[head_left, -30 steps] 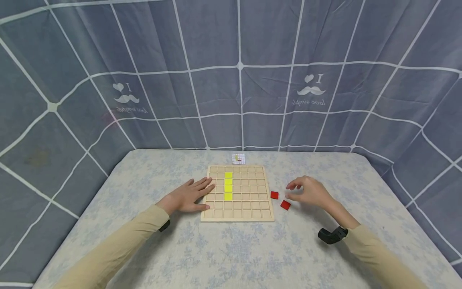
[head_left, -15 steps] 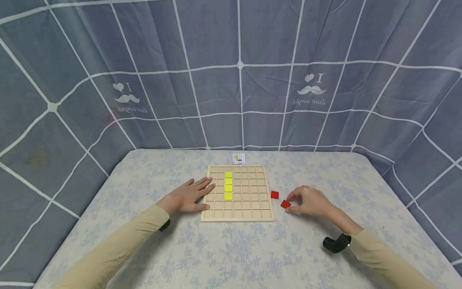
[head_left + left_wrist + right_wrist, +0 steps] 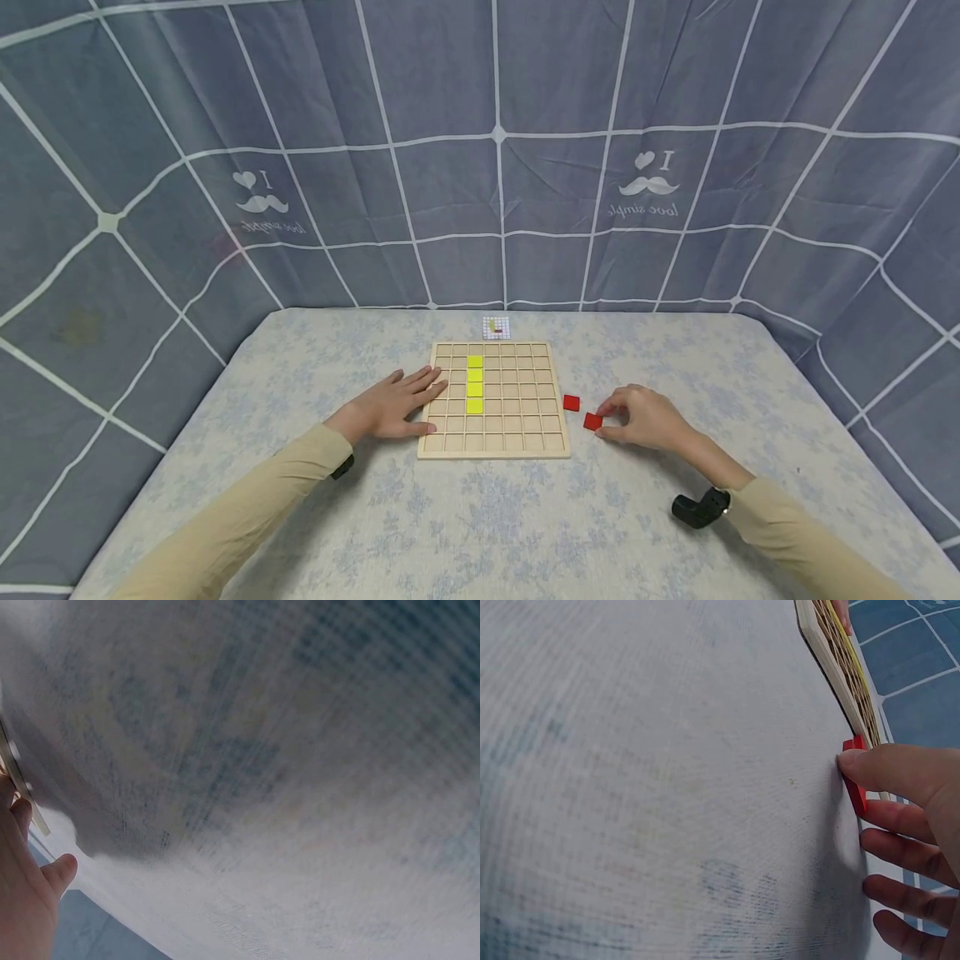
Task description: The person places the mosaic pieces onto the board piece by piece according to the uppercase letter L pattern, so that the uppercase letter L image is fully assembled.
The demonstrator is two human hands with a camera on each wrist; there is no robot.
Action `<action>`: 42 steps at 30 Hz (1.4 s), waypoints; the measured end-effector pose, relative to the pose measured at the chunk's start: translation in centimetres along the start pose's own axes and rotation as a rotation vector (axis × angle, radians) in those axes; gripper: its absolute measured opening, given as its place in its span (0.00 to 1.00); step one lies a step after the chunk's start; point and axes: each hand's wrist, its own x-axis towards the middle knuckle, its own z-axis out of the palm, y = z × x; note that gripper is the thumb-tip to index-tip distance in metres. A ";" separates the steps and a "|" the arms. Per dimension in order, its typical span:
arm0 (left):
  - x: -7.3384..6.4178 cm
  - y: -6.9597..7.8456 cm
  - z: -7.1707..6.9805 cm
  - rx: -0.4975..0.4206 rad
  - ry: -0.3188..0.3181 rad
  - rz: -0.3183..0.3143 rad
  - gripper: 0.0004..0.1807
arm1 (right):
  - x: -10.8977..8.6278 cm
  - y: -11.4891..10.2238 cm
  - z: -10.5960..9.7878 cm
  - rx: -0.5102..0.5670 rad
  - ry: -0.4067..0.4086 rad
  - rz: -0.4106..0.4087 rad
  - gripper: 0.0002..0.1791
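Note:
My right hand pinches a flat red square tile between thumb and fingertips at the table's surface. In the right wrist view, the thumb lies along one edge of this red tile with the index finger opposite. A second red tile lies just left of it, close to the right edge of a wooden grid board. Spread and straight, the fingers of my left hand rest on the board's left edge. A column of yellow tiles fills several cells left of the board's middle.
Behind the board lies a small card printed with a grid and coloured cells. A pale blue-patterned cloth covers the table. Grey-blue curtains with white lines close off the back and sides.
My right hand has come down toward the nearer red tile, and its thumb and fingers have closed on the tile's edges. That tile has turned slightly. The left hand stays put.

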 end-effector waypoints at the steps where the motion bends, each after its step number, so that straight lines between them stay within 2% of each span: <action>1: 0.0 0.0 0.0 -0.002 -0.001 0.001 0.44 | 0.0 0.0 0.0 0.001 0.001 0.003 0.10; 13: 0.0 0.0 -0.3 -0.004 -0.012 -0.005 0.44 | 0.0 0.4 0.3 -0.006 0.016 -0.002 0.09; 21: 0.0 0.0 -0.3 -0.010 -0.012 -0.003 0.44 | 0.5 -0.2 0.1 -0.003 0.036 0.008 0.10; 32: 0.0 -0.1 -0.3 -0.009 -0.025 -0.009 0.44 | 2.1 -1.6 -0.1 0.009 0.075 -0.032 0.11; 42: 0.0 -0.1 -0.2 -0.001 -0.023 -0.005 0.44 | 4.0 -3.4 0.6 0.042 0.074 -0.073 0.11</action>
